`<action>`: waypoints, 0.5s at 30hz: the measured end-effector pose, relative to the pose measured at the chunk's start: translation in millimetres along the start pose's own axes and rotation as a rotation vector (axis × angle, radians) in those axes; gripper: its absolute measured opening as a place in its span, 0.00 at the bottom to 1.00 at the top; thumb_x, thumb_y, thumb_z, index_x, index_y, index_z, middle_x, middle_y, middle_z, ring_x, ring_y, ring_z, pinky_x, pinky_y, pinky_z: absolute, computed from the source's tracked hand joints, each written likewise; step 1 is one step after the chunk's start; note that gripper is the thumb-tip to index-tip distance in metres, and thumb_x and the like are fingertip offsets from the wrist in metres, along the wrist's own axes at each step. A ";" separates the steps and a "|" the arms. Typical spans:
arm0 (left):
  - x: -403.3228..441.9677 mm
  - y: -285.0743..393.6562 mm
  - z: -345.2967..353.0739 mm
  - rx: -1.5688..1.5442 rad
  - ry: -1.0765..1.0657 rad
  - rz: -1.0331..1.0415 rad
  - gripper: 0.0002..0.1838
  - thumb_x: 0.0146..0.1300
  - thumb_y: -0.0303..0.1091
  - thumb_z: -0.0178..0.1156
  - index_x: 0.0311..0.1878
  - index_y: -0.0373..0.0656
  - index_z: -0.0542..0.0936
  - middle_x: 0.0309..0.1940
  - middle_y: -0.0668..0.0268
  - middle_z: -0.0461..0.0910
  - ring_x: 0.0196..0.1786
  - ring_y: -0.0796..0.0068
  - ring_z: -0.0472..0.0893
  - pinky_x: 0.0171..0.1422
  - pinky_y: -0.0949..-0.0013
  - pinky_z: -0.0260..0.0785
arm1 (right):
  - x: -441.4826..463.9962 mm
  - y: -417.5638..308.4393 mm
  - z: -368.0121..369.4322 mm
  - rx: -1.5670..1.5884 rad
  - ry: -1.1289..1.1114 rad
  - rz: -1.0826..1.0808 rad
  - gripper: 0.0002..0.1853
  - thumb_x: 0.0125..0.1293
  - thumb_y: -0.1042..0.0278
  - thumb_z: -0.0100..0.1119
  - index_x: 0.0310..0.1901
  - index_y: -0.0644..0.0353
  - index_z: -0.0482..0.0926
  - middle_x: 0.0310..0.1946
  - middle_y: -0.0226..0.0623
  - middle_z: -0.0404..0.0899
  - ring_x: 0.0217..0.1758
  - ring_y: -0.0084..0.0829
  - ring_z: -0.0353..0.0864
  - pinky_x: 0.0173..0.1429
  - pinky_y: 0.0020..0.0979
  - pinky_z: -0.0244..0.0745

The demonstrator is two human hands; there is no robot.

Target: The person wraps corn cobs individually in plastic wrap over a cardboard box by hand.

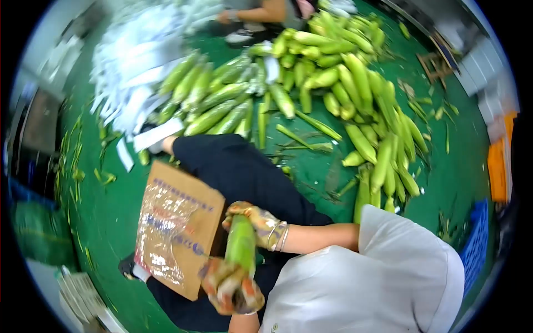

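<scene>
An ear of corn [241,241], still in its green husk, is held between my two gloved hands. My right hand [256,222], in a patterned glove with bracelets at the wrist, closes around its upper end. Around the lower end is my left hand [233,286], in a similar glove and blurred by motion. Just left of the corn, a brown cardboard box [180,227] with printing and shiny clear tape stands tilted between my legs.
Husked ears [344,77] form a large pile on the green floor, trailing down the right. Ears in clear plastic [211,100] lie beside white strips [136,64]. Another person [261,14] crouches at the back. A blue crate [476,244] stands at right; leaf scraps are scattered around.
</scene>
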State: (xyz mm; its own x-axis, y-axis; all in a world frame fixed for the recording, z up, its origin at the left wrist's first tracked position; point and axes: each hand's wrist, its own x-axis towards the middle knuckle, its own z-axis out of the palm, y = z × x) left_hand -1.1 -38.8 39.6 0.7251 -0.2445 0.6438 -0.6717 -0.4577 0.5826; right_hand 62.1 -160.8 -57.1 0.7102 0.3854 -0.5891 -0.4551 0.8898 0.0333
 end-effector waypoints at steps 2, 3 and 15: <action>-5.2 0.3 11.2 -0.193 0.020 -0.038 0.11 0.60 0.38 0.53 0.33 0.39 0.72 0.36 0.55 0.76 0.37 0.59 0.75 0.48 0.53 0.70 | -23.7 -0.3 3.2 0.074 -0.073 -0.045 0.11 0.64 0.65 0.59 0.45 0.57 0.73 0.35 0.38 0.80 0.39 0.32 0.81 0.46 0.36 0.79; -7.8 -5.7 27.1 -0.308 0.045 -0.186 0.12 0.60 0.39 0.54 0.35 0.39 0.72 0.36 0.56 0.76 0.37 0.60 0.75 0.48 0.54 0.70 | -26.3 5.7 -2.1 0.075 -0.183 0.024 0.11 0.65 0.65 0.59 0.47 0.55 0.73 0.38 0.36 0.80 0.42 0.30 0.80 0.50 0.33 0.77; 126.5 -178.9 204.4 -1.147 0.189 -1.295 0.28 0.59 0.53 0.61 0.53 0.42 0.70 0.40 0.60 0.74 0.40 0.66 0.75 0.49 0.64 0.72 | -201.5 -139.9 -252.5 -2.687 0.784 -0.374 0.18 0.57 0.71 0.52 0.51 0.57 0.73 0.49 0.44 0.74 0.54 0.46 0.74 0.54 0.44 0.73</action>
State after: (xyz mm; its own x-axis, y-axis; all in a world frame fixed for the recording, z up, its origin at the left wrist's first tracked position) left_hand 241.9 -162.6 -84.7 0.8655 -0.1074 -0.4893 0.4622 0.5477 0.6974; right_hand -152.9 -424.6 -146.9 0.9178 -0.1420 -0.3708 -0.1706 -0.9843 -0.0452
